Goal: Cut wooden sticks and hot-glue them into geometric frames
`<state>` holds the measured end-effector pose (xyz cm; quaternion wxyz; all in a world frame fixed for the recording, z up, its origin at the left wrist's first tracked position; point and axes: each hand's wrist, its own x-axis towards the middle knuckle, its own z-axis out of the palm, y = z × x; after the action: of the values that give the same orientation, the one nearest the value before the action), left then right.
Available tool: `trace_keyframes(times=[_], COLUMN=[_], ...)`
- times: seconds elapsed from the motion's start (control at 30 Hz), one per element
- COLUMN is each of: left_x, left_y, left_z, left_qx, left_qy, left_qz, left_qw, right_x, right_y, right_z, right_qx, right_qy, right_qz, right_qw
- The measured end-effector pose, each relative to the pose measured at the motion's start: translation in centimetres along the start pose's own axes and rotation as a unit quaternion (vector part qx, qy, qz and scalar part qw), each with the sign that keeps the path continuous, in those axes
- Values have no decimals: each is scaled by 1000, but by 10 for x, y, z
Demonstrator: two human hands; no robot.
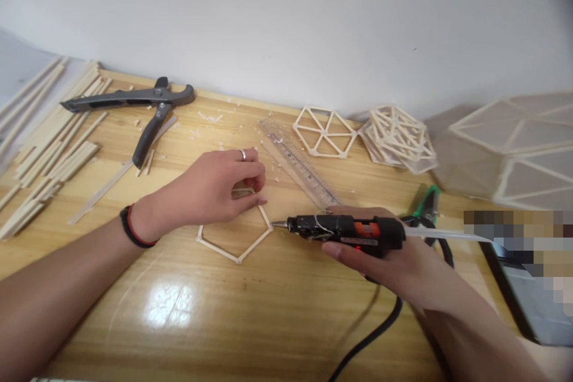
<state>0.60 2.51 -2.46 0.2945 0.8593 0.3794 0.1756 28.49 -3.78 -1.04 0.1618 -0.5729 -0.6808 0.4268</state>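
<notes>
A hexagonal frame of thin wooden sticks [219, 250] lies on the wooden table, its upper left side hidden under my left hand [228, 182]. That hand is closed, with curled fingers and the thumb at the frame's upper right stick. My right hand [389, 262] is wrapped around a black hot glue gun [344, 231]. The gun points left, and its metal nozzle is at the frame's right corner, touching or very close to it. A white glue stick [443, 233] sticks out of the gun's back, and a black cord [371, 334] trails below.
Loose wooden sticks [67, 155] and a grey cutter [156, 101] lie at the left. Behind my hands are a clear ruler [304, 167], a spoked hexagon [324, 132] and a stack of stick frames [398, 134]. Green-handled pliers [427, 206], a large panelled structure [505, 149] and a dark-edged device [514, 292] stand right.
</notes>
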Motion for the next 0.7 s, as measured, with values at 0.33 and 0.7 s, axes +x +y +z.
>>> trace_keyframes(times=[0.33,0.7], left_x=[-1,-1], left_y=[-1,-1], left_z=[1,1], left_qx=[-1,0], left_qy=[3,2], left_qz=[1,1], left_qw=[1000,1000], right_x=[-1,-2], right_y=[4,1], right_z=[0,-4], right_qx=[-11,-47], right_qy=[-7,-25], right_qz=[-46,-78], right_qw=[999,996])
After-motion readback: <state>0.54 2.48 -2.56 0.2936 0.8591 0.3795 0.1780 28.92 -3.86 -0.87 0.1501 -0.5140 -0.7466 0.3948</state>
